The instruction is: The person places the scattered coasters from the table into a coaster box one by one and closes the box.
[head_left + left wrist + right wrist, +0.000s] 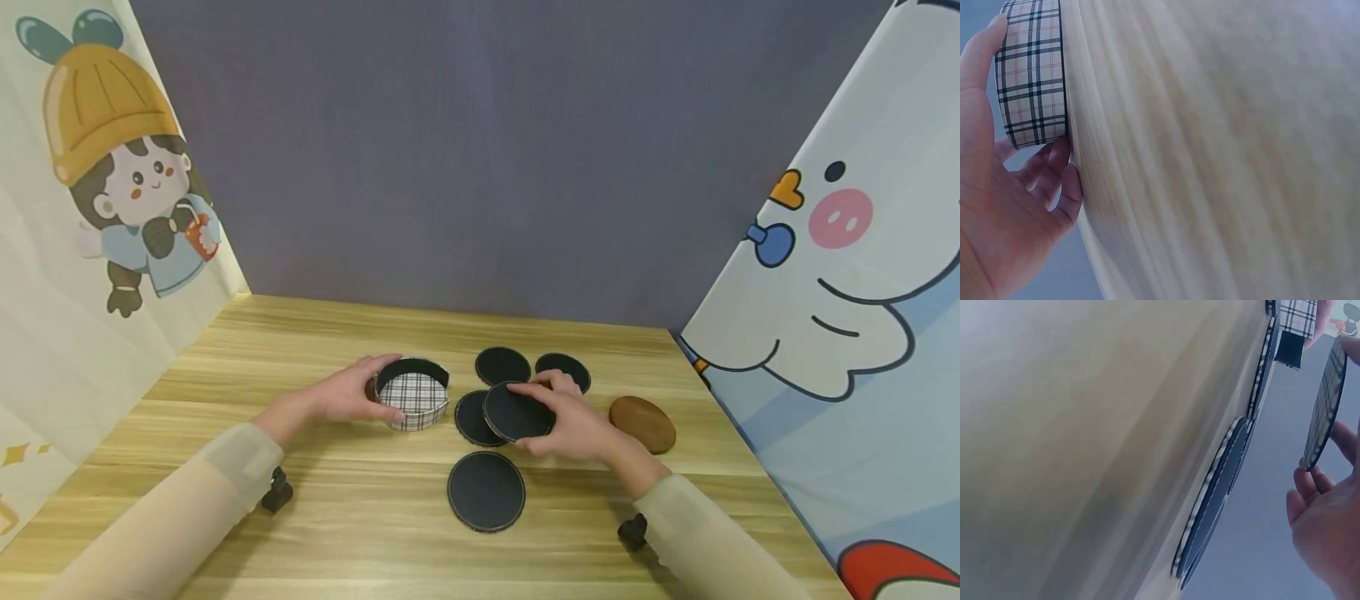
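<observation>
My left hand (343,393) grips the side of a round coaster holder (422,419), thumb at the front and fingers around the back. The holder has a tartan outer wall and a dark inner wall with a gap on its right side; it sits on the table. My right hand (567,423) holds a round black coaster (516,412) by its edge. In the right wrist view this coaster (1325,403) is raised off the table, showing a tartan underside. Below it lies another black coaster (472,419), partly covered from the head view.
Two black coasters (502,367) lie at the back, the right one partly behind my right hand. A further coaster (486,492) lies nearer the front. To the right is a brown oval wooden piece (642,424). Printed fabric and a grey panel (450,167) border the wooden table (360,525).
</observation>
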{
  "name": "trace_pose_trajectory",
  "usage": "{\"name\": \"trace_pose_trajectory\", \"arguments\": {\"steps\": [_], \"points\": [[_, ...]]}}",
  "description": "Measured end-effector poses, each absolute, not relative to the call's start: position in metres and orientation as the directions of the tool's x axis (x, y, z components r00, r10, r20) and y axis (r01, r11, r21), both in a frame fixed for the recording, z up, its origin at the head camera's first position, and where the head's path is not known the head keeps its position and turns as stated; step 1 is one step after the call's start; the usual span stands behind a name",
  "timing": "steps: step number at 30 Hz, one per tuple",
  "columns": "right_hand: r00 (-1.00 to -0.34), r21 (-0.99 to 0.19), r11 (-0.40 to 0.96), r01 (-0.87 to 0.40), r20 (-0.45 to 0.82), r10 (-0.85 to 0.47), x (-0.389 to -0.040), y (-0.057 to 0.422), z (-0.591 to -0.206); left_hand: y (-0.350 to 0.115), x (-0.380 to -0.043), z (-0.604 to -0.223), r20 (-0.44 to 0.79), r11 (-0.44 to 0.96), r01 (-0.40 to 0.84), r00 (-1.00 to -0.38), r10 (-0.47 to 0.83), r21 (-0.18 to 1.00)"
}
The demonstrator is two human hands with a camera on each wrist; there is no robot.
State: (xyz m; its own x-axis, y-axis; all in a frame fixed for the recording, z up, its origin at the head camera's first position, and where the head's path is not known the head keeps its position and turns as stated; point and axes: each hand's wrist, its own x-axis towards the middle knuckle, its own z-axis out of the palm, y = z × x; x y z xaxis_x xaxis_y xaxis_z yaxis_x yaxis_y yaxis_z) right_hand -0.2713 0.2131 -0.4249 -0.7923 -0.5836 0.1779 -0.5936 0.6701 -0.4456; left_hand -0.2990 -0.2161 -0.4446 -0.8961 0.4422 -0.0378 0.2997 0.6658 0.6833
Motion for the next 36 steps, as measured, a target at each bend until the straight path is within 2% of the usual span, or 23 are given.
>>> {"name": "trace_pose_trajectory", "arguments": {"steps": [16,36], "points": [[-0.810,-0.515,0.657,-0.550,0.140,-0.569,-0.297,0.172,-0.423,-0.217,-0.298,-0.444,-0.041,0.667,0.296,-0.897,0.440,0.683],[-0.821,-0.530,0.676,-0.512,0.069,-0.567,-0.315,0.128,-0.417,-0.216,-0.298,-0.445,-0.028,0.659,0.311,-0.892,0.450,0.685]]}}
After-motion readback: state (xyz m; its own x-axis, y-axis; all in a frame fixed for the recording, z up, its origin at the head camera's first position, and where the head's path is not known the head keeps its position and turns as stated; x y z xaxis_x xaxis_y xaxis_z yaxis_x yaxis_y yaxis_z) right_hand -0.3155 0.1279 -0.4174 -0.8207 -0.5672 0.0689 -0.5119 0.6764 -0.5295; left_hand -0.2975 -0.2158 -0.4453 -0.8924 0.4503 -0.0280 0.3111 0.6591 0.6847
